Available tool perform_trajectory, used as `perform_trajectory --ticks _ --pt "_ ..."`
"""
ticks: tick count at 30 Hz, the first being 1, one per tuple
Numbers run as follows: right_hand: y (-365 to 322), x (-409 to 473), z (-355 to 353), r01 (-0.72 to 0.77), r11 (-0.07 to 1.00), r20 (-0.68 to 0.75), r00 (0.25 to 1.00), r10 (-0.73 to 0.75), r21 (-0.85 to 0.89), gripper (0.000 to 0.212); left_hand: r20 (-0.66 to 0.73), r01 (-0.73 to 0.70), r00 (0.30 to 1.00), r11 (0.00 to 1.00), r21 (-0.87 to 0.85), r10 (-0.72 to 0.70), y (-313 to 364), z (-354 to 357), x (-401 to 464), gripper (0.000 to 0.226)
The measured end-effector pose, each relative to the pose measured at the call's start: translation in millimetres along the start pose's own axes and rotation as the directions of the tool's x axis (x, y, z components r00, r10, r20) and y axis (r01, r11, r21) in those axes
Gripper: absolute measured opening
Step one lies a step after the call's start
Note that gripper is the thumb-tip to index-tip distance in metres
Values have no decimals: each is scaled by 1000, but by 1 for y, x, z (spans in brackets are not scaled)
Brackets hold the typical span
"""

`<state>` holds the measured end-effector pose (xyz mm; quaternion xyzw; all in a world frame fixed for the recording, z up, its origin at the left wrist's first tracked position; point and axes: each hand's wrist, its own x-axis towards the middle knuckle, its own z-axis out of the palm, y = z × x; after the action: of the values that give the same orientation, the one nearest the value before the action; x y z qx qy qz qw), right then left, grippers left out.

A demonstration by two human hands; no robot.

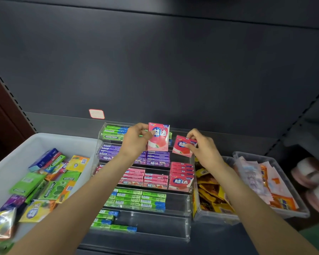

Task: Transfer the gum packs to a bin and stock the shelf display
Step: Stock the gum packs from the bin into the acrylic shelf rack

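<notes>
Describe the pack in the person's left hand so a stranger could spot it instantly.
Find the clear tiered gum display at the middle of the dark shelf. Above its upper tiers two hands each hold a pink pack; the left hand pinches the left pink pack. Unlike the tilted pack gripped by the right hand, this one stands upright, its front facing the camera.
</notes>
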<state>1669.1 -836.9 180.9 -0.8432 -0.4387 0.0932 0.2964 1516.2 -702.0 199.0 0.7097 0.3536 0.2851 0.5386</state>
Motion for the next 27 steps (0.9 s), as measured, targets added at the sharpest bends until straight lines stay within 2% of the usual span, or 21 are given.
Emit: perform_trajectory --ticks 7,11,13,19,24,27 --pt "9 -1 6 75 995 3 997 -75 -71 19 26 -4 1000 1000 14 4 1 -2 2 9" --pt "9 2 11 115 973 -128 981 -143 -201 27 24 -10 1000 999 32 10 1 0 2 10" --pt "7 4 14 90 981 -167 979 -120 -174 32 31 -12 999 999 36 10 1 1 2 11" --pt "7 5 19 82 980 -135 985 -107 -179 28 47 -15 999 1000 10 14 1 2 3 7" --pt "9 1 22 109 930 -178 967 -181 -350 30 56 -5 998 1000 1 5 -1 4 1 17" --pt "7 3 16 102 946 -135 979 -150 -307 31 86 -19 996 1000 -18 21 -1 8 1 19"
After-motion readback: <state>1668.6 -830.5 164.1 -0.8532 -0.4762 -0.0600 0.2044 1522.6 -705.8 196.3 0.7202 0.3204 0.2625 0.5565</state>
